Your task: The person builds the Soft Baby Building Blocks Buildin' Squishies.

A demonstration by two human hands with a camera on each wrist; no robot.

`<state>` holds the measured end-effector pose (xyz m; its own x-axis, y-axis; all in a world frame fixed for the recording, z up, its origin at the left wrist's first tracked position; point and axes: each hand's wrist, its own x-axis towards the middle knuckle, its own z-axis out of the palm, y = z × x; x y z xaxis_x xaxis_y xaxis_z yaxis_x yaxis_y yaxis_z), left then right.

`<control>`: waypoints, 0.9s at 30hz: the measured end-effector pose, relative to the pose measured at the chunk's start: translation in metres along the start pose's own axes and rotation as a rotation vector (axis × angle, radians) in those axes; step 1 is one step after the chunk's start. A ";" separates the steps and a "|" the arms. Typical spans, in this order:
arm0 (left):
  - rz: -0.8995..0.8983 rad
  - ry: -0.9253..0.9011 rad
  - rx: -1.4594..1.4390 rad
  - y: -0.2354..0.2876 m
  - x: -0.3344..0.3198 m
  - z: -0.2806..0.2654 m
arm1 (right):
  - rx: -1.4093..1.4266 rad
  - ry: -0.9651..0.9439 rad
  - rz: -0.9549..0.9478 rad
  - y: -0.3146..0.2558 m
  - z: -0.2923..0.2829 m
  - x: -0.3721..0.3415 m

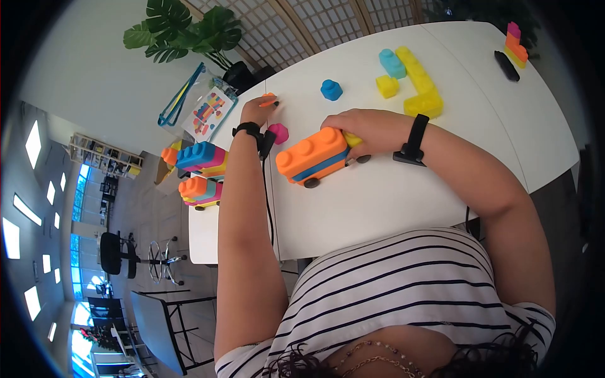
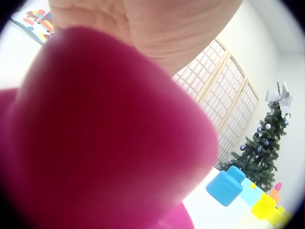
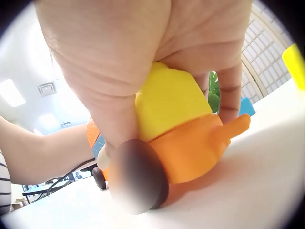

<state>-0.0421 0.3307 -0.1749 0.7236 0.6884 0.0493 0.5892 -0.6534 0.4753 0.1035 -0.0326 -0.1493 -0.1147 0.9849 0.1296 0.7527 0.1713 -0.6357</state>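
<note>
My right hand [image 1: 362, 129] grips the yellow block [image 3: 174, 102] at the rear end of a toy vehicle, its thumb and fingers on opposite sides. The vehicle carries a long orange block [image 1: 313, 151] over a blue strip, on an orange wheeled base [image 3: 190, 152] with dark wheels [image 3: 138, 176] at the table. At the table's far left, my left hand [image 1: 257, 111] pinches a small orange piece [image 1: 269, 98] with a dark wheel, mostly hidden by the fingers. A magenta block [image 1: 278, 133] sits beside the left wrist and fills much of the left wrist view.
A blue block [image 1: 331, 90], a light blue block [image 1: 392, 63] and yellow blocks [image 1: 421, 79] lie farther back on the white table [image 1: 378, 201]. Two block vehicles [image 1: 200, 157] stand at the left edge, near a picture card [image 1: 208, 114]. A black object [image 1: 507, 67] lies far right.
</note>
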 end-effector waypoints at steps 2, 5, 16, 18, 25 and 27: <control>0.002 0.016 -0.056 -0.010 0.005 0.007 | 0.008 -0.001 0.018 -0.001 0.001 0.000; 0.028 0.031 -0.053 -0.018 0.001 0.005 | 0.001 0.000 0.058 -0.005 0.002 -0.001; 0.398 -0.192 -0.940 0.120 -0.171 -0.056 | 0.060 0.576 -0.181 -0.022 0.014 -0.009; 0.470 -0.412 -0.859 0.126 -0.198 -0.047 | 0.205 0.570 -0.456 -0.020 0.005 -0.011; 0.723 -0.214 -0.743 0.144 -0.219 -0.024 | 0.366 0.640 -0.421 -0.015 0.004 -0.034; 0.711 -0.004 -0.495 0.137 -0.216 -0.032 | 0.310 0.647 -0.354 0.003 -0.001 -0.031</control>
<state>-0.1292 0.1023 -0.0918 0.8629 0.1668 0.4772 -0.2273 -0.7152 0.6609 0.1104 -0.0630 -0.1544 0.1577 0.6775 0.7184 0.5167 0.5634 -0.6447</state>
